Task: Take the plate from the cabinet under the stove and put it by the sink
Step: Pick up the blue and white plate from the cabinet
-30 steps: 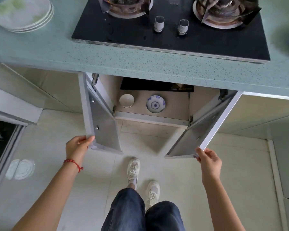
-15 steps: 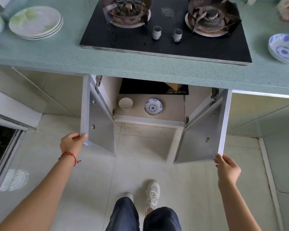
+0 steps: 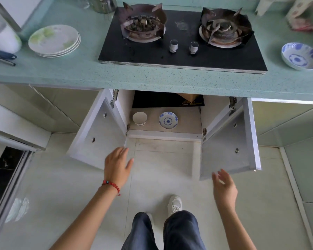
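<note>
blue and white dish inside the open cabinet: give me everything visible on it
The blue and white dish is small, round and shallow, glazed like ceramic: white with a blue flower medallion at its centre and blue patches around the rim. It sits upright and looks empty, on the cabinet floor near the front edge, right of a plain white bowl and apart from it. Neither hand touches it.

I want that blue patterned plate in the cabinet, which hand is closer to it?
Left. The left hand is below-left of the plate, by the cabinet opening; the right hand is lower, further right.
</note>
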Motion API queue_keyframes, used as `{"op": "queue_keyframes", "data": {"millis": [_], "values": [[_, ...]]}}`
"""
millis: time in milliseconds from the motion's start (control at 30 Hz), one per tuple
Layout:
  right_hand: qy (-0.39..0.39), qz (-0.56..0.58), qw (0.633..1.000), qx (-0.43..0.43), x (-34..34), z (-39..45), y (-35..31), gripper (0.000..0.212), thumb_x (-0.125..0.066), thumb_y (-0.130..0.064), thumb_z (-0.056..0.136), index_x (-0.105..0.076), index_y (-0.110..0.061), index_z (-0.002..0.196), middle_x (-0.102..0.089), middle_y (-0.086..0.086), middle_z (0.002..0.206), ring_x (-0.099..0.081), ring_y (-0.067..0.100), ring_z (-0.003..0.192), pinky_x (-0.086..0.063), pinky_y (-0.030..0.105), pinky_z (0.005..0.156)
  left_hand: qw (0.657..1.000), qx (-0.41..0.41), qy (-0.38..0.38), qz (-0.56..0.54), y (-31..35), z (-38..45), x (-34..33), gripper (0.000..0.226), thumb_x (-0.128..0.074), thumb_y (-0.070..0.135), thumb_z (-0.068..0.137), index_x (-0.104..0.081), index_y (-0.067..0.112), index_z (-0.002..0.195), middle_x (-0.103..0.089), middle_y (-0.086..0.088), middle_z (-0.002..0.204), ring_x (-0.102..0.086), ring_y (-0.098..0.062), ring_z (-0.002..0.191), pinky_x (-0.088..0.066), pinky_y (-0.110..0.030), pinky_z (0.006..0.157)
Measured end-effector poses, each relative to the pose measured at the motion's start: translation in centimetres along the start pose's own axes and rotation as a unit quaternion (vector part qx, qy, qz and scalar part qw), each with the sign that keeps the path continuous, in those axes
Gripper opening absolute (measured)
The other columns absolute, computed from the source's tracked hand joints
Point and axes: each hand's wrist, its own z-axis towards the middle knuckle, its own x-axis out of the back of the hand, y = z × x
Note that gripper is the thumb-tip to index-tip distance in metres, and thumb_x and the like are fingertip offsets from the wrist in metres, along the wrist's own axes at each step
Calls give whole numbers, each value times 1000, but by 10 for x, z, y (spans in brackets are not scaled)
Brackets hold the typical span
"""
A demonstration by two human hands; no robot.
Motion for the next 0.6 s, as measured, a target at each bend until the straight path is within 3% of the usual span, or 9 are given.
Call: {"op": "queue_keyframes", "data": {"millis": [233,300,400,533,600], "values": [[-117,-132,973,151,-25,15,-22,42,-54,-24,89,-45,-7,127,-52,15,132,-47,31,122,-39,41,100,991,-37,-78,100,32,3,-23,41,-73,22,73,-62,2,107,-68,-17,108,-64,-34,100,-49,-54,84],[-126,-156,966,164,-27,35,-25,42,-53,-24,90,-45,-7,127,-52,15,133,-47,31,122,-39,42,101,987,-37,-99,119,36,10,-31,40,-48,35,86,-62,4,107,-69,-15,108,-64,-33,101,-50,-52,85],[-142,-186,956,179,-28,68,-27,42,-52,-23,90,-44,-7,128,-51,14,134,-45,30,123,-38,43,102,980,-31,-141,134,47,27,-44,69,-9,46,93,-62,4,108,-69,-13,109,-63,-31,102,-50,-50,85],[-172,-207,944,189,-39,111,-23,42,-50,-25,91,-42,-8,129,-49,12,136,-43,28,125,-36,41,103,980,-21,-148,135,63,59,-67,68,-9,46,93,-61,3,108,-69,-15,109,-63,-32,102,-50,-50,84],[-187,-214,939,196,-50,132,-23,42,-49,-25,91,-42,-8,129,-49,12,136,-43,28,124,-35,40,104,981,-20,-141,133,68,78,-82,51,-31,39,91,-60,2,109,-68,-17,110,-63,-34,103,-50,-51,85]]}}
